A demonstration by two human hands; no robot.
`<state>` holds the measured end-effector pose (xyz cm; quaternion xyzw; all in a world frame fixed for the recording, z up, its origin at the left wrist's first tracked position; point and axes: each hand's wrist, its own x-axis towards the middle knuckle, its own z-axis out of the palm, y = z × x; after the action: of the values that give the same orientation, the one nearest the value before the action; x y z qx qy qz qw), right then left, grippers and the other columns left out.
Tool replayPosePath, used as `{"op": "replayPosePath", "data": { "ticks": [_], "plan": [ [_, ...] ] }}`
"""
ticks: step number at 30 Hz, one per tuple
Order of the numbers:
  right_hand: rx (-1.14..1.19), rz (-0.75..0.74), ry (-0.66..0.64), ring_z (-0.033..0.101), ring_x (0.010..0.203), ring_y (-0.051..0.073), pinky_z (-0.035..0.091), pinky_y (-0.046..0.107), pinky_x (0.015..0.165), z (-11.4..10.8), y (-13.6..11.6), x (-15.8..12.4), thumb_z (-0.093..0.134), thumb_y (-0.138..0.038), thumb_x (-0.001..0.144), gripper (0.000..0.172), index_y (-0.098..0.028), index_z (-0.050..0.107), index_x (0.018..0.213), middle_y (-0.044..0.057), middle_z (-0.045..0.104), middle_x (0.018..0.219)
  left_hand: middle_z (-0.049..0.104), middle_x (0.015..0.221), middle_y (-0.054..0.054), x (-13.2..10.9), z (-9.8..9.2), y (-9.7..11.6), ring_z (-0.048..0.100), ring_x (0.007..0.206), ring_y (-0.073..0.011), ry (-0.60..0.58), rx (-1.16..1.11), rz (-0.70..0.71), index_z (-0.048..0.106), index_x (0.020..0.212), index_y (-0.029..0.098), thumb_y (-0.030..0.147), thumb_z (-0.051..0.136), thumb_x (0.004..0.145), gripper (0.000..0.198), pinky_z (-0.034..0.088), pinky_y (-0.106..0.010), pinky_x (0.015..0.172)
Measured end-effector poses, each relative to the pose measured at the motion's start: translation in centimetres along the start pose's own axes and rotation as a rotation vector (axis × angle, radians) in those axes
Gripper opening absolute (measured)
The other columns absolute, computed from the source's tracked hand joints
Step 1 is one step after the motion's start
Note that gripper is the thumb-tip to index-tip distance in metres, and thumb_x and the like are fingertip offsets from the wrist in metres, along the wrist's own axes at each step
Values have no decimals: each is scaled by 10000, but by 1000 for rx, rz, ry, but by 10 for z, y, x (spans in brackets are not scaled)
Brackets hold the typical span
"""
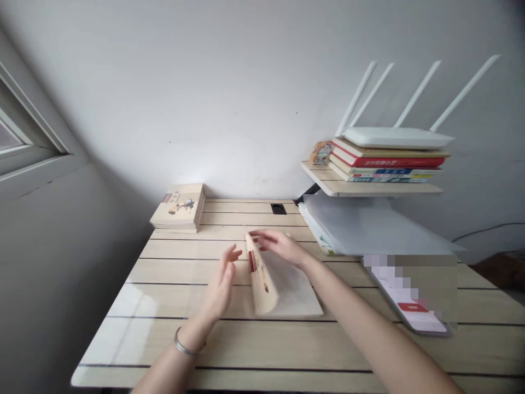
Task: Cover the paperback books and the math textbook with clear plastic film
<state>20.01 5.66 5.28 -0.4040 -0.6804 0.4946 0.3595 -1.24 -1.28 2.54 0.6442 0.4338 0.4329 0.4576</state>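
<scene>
At two o'clock, a white four-antenna router [396, 137] is sitting on stacked books [389, 163] on a raised shelf [369, 189]; papers [369, 224] are lying at three, a flat-screened device [412, 308] at four.

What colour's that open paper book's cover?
The cover is cream with a dark red patch, clearest in the head view.

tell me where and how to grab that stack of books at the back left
Probably by its left and right sides, coming from the near side: the stack of books lies flat, its layers roughly lined up like a block, and the wall close behind seems to leave little room there.
</scene>
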Motion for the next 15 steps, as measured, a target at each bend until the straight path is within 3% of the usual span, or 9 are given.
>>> {"op": "replayPosePath", "data": {
  "ticks": [3, 6, 8, 11, 15],
  "plan": [
    [-314, -102, -93, 480, 1223, 261, 413, 439, 1003, 20, 3, -6, 649, -437, 771, 416, -256, 636, 1145, 88, 518, 1329, 613, 1183, -135, 11, -14, 6, 596, 1041, -275, 88, -362, -136, 410, 1323, 192, 635, 243, 885, 646, 469, -402, 845],
    [-434, -163, -78, 467, 1231, 249, 390, 447, 1021, 24, 5, -2, 628, -396, 799, 417, -268, 593, 1194, 90, 494, 1333, 656, 1070, -98, 16, -24, 10, 631, 926, -250, 143, -401, -254, 508, 1192, 185, 520, 584, 776, 539, 487, -334, 761],
    [-489, -188, 12, 451, 1240, 254, 383, 457, 1021, 18, 10, 10, 611, -421, 808, 467, -254, 545, 1240, 107, 488, 1321, 670, 1007, -91, 15, -27, 14, 636, 884, -237, 136, -362, -304, 552, 1109, 163, 425, 678, 703, 499, 490, -318, 741],
    [-594, -156, 91, 409, 1267, 278, 337, 477, 1046, 4, 21, 34, 616, -462, 797, 530, -213, 518, 1254, 136, 491, 1310, 683, 957, -89, 10, -29, 24, 635, 858, -236, 78, -250, -313, 608, 1024, 151, 455, 633, 734, 421, 496, -318, 729],
    [-644, 16, -92, 524, 1136, 275, 408, 429, 971, -8, 36, 65, 662, -514, 739, 507, -197, 595, 1129, 130, 559, 1218, 688, 952, -81, -1, -38, 31, 619, 908, -248, 95, 35, -249, 667, 964, 175, 536, 426, 848, 450, 489, -336, 785]
  ]
}}
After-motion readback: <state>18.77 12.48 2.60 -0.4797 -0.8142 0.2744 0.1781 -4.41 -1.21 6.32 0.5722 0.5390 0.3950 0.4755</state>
